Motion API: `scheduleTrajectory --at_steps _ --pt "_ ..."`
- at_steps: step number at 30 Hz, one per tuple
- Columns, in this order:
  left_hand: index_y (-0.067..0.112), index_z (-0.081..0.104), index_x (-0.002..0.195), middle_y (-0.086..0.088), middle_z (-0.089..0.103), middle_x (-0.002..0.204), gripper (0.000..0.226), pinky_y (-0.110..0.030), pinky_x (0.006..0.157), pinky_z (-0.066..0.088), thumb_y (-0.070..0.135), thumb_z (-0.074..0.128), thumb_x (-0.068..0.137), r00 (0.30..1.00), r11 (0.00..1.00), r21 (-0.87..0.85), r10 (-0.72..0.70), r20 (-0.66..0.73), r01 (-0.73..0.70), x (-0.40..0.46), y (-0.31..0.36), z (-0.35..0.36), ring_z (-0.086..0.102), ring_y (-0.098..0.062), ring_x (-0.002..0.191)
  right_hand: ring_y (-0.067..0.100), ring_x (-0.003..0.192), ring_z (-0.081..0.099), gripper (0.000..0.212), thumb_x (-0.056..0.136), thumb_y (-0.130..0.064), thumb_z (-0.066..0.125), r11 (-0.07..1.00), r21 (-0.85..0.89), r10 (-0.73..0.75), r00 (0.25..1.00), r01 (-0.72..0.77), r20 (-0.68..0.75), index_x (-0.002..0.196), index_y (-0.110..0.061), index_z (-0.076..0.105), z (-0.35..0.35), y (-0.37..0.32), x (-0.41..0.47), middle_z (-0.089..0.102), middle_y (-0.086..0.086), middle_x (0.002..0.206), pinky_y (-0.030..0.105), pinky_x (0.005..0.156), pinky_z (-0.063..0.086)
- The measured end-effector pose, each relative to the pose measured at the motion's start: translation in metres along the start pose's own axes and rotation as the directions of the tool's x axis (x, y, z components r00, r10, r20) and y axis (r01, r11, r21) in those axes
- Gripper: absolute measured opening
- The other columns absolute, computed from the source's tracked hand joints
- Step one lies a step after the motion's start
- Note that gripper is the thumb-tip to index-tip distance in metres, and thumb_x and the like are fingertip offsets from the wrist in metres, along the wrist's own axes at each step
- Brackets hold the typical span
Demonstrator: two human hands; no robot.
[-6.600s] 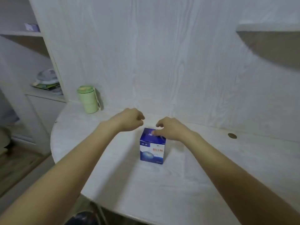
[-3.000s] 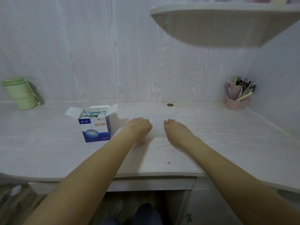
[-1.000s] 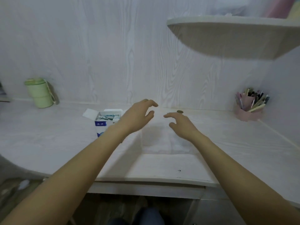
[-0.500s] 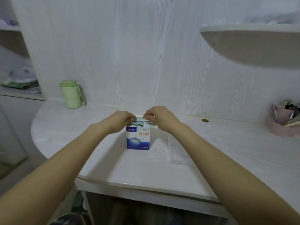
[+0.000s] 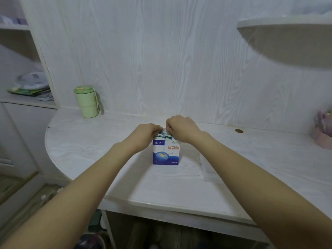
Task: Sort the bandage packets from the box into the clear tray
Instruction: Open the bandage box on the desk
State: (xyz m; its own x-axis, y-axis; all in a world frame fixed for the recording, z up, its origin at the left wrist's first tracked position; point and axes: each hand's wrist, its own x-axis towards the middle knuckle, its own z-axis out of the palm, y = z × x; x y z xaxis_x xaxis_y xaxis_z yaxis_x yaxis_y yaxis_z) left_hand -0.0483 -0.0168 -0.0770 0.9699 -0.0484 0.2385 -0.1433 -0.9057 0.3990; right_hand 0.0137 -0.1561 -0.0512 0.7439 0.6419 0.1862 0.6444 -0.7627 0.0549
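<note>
Far left: open shelves [image 5: 27,94] holding a pale round item and some papers. Beside them, a green lidded cup [image 5: 87,101] standing upright on the white wood-grain table [image 5: 89,150], close to the panelled back wall. At table centre, a blue-and-white box [image 5: 166,152], upright, long axis vertical, printed face toward the camera, top open with bandage packets [image 5: 164,136] showing. Left hand [image 5: 143,136] knuckles-up at the box's top left, fingers curled onto the packets; right hand [image 5: 181,129] opposite, fingers pinching the same packets. Just right of the box, a clear tray [image 5: 203,168], barely visible. Far right, a pink holder [image 5: 322,133] under a wall shelf [image 5: 287,24].
</note>
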Motion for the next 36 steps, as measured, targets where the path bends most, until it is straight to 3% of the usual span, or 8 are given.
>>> scheduleTrajectory --at_steps 3,6,9,19,24,29,33,36 --pt "0.005 0.060 0.124 -0.015 0.061 0.125 0.032 -0.031 0.093 0.040 0.007 0.038 0.100 1.000 1.000 -0.011 0.011 -0.021 -0.012 0.000 0.000 0.001 0.055 -0.028 0.114 0.022 0.082 0.050 0.017 0.088 0.001 0.047 0.995 0.097 0.015 1.000 -0.013 -0.017 0.084 -0.016 0.045 -0.008 0.006 0.001 0.053 0.003 0.093 0.034 0.065 0.039" --pt "0.007 0.059 0.125 -0.014 0.061 0.125 0.033 -0.029 0.091 0.040 0.007 0.038 0.100 1.000 1.000 -0.024 0.014 -0.020 -0.014 -0.001 0.001 0.001 0.055 -0.028 0.113 0.025 0.078 0.055 0.008 0.093 -0.006 0.041 0.978 0.205 0.029 0.999 -0.036 0.036 0.090 -0.014 0.043 -0.013 0.008 -0.001 0.058 0.008 0.092 0.035 0.061 0.043" --pt "0.011 0.062 0.122 -0.010 0.064 0.120 0.033 -0.027 0.082 0.041 0.007 0.038 0.099 1.000 1.000 -0.019 0.019 0.008 -0.019 -0.001 -0.001 0.001 0.058 -0.024 0.106 0.023 0.084 0.062 0.011 0.097 -0.023 0.045 0.919 0.386 0.058 0.996 -0.079 0.066 0.103 -0.015 0.050 -0.011 0.005 -0.006 0.063 0.005 0.096 0.038 0.070 0.052" --pt "0.011 0.062 0.120 -0.008 0.064 0.119 0.031 -0.027 0.084 0.042 0.011 0.039 0.099 0.999 0.997 -0.060 -0.042 0.002 0.042 -0.002 0.003 -0.002 0.058 -0.023 0.106 0.024 0.097 0.062 0.015 0.093 -0.022 0.055 0.944 0.317 0.096 0.995 -0.087 -0.012 0.104 -0.014 0.062 0.000 0.001 -0.007 0.065 0.007 0.110 0.037 0.074 0.053" --pt "0.012 0.067 0.103 -0.003 0.069 0.096 0.036 -0.025 0.065 0.048 0.044 0.057 0.090 0.969 0.947 -0.244 -0.235 -0.075 0.210 0.007 0.014 0.002 0.062 -0.016 0.086 0.026 0.093 0.063 0.012 0.093 -0.015 0.055 0.900 0.421 0.117 0.993 -0.115 0.021 0.100 -0.010 0.063 0.000 0.002 -0.003 0.064 0.012 0.109 0.035 0.071 0.055" --pt "0.009 0.064 0.110 -0.005 0.067 0.103 0.045 -0.024 0.070 0.048 0.042 0.070 0.081 0.953 0.921 -0.306 -0.285 -0.102 0.242 0.011 0.014 0.005 0.061 -0.016 0.091 0.025 0.085 0.061 0.012 0.090 -0.012 0.061 0.806 0.566 0.177 0.983 -0.174 0.050 0.101 -0.008 0.063 -0.007 0.006 -0.002 0.061 0.013 0.103 0.022 0.050 0.046" --pt "0.010 0.060 0.112 -0.006 0.064 0.110 0.041 -0.031 0.083 0.050 0.034 0.072 0.081 0.939 0.923 -0.279 -0.313 -0.142 0.266 0.013 0.015 0.010 0.060 -0.018 0.098 0.017 0.079 0.055 0.013 0.091 -0.013 0.058 0.795 0.599 0.198 0.974 -0.095 -0.108 0.103 -0.011 0.063 -0.011 0.012 0.000 0.064 0.009 0.097 0.015 0.056 0.037" --pt "0.011 0.059 0.115 -0.006 0.063 0.116 0.040 -0.035 0.089 0.050 0.033 0.069 0.083 0.939 0.921 -0.276 -0.320 -0.129 0.276 0.016 0.018 0.011 0.059 -0.019 0.103 0.015 0.080 0.056 0.021 0.090 -0.014 0.061 0.810 0.577 0.169 0.984 -0.109 -0.050 0.110 -0.011 0.063 -0.010 0.014 -0.003 0.059 0.003 0.094 0.017 0.057 0.041"
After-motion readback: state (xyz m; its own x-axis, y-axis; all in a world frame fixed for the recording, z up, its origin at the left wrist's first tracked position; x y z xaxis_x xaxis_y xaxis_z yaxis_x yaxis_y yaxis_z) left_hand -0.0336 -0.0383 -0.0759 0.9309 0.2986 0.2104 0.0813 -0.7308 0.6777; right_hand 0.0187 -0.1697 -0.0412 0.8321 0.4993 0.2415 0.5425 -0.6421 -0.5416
